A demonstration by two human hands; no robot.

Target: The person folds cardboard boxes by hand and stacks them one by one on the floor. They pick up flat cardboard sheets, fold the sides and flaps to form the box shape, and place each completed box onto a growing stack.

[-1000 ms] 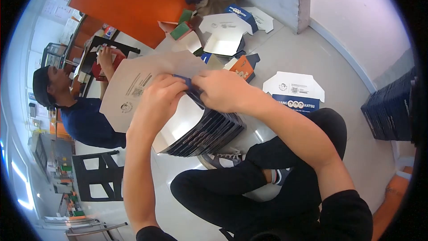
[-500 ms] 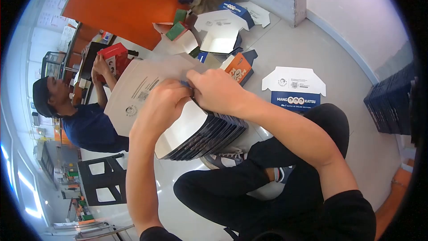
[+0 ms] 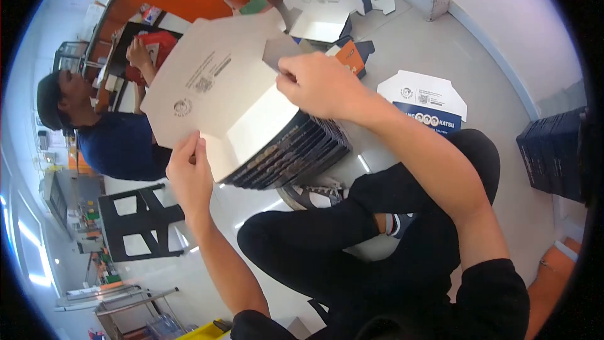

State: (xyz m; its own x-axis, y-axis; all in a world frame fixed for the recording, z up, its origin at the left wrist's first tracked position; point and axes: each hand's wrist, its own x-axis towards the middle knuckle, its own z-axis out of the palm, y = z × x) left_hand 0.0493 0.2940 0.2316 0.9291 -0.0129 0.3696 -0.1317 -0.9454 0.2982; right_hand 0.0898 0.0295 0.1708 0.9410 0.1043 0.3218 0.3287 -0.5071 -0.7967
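Note:
A nested stack of dark blue boxes (image 3: 289, 157) stands before me, its top box (image 3: 258, 119) open with a white inside and a wide printed lid flap (image 3: 207, 79) raised. My left hand (image 3: 190, 167) has its fingers bent together at the near left corner of the top box, by the base of the lid flap. My right hand (image 3: 321, 85) is closed on the far right edge of that box, beside a small grey corner flap (image 3: 280, 52).
A flat blue and white box (image 3: 428, 104) lies on the floor. Opened boxes (image 3: 318, 25) and an orange box (image 3: 351, 56) lie beyond. Dark stacks (image 3: 550, 154) stand at right. A person (image 3: 107, 138) handles a red box at left. A black stool (image 3: 141, 220) is nearby.
My hands, earlier together at the far corner, have moved apart. My left hand came down to the near left corner, and the top box now shows more of its inside.

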